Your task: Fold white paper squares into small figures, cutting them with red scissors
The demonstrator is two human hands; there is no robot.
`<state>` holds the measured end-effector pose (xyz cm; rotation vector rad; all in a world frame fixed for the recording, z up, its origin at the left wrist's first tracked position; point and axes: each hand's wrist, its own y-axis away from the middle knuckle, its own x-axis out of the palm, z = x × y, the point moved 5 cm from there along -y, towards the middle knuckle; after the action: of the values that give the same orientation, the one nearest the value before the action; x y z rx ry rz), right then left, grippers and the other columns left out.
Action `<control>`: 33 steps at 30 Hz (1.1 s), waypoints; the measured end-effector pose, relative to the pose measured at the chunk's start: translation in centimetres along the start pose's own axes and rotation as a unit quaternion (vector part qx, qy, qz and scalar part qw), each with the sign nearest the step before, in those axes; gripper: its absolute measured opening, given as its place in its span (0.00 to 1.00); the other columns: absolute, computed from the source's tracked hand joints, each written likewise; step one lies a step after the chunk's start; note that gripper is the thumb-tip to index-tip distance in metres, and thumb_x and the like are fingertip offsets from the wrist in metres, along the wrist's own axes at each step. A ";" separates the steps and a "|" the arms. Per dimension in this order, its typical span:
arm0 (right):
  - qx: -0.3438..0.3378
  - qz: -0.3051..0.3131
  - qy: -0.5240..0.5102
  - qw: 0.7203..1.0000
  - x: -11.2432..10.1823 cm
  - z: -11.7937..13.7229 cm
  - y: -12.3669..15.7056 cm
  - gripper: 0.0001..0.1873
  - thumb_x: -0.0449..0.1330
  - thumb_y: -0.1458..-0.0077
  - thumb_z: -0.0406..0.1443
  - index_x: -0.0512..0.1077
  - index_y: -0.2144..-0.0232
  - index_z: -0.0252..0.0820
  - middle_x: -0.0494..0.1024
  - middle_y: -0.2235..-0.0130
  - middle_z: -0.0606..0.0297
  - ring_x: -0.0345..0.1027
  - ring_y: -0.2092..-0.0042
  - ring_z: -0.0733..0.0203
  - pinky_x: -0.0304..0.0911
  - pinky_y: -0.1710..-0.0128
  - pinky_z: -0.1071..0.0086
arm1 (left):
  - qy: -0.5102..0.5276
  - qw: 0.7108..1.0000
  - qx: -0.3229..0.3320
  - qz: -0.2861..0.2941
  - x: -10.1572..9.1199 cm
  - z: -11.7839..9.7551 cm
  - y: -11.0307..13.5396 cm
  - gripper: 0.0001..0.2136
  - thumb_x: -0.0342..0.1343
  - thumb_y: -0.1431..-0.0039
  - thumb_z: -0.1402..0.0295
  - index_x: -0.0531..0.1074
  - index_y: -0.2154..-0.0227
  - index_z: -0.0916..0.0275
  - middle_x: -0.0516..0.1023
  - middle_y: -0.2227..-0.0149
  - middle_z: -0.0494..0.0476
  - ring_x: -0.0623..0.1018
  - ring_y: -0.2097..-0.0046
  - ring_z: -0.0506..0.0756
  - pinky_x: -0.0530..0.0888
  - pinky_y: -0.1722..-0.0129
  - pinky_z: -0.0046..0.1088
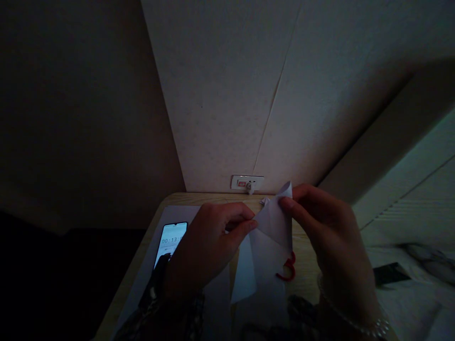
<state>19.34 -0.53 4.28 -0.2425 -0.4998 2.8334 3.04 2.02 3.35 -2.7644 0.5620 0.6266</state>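
Note:
A creased sheet of white paper (272,232) hangs between my hands above the wooden table. My left hand (216,232) pinches its left edge between thumb and fingers. At the top corner, which curls over, my right hand (323,222) grips the paper with the thumb in front. Red scissors handles (289,267) show beside the paper's lower right edge; the blades are hidden. Below my left hand another pale piece of paper (245,274) is partly visible. A small folded piece of paper (265,201) lies behind the sheet, near the wall.
A lit phone (171,241) showing a timer lies on white paper (142,289) at the left of the table (159,213). The wall behind carries a socket (248,183) with a plug in it. At the right, a dark flat object (391,273) rests on a pale surface.

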 end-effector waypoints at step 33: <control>-0.066 -0.008 0.072 0.995 -0.4 1.5 0.8 0.11 0.62 0.38 0.34 0.72 0.74 0.47 0.73 0.73 0.73 0.66 0.68 0.63 0.57 0.66 0.67 | -0.123 0.986 0.076 -0.082 -1.8 -0.4 -0.1 0.08 0.62 0.44 0.78 0.81 0.74 0.61 0.85 0.70 0.51 0.82 0.66 0.53 0.72 0.64 0.27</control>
<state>19.29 -1.81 5.45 -0.4620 -0.6534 2.7436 1.75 2.52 4.55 -2.5089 0.3114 0.8324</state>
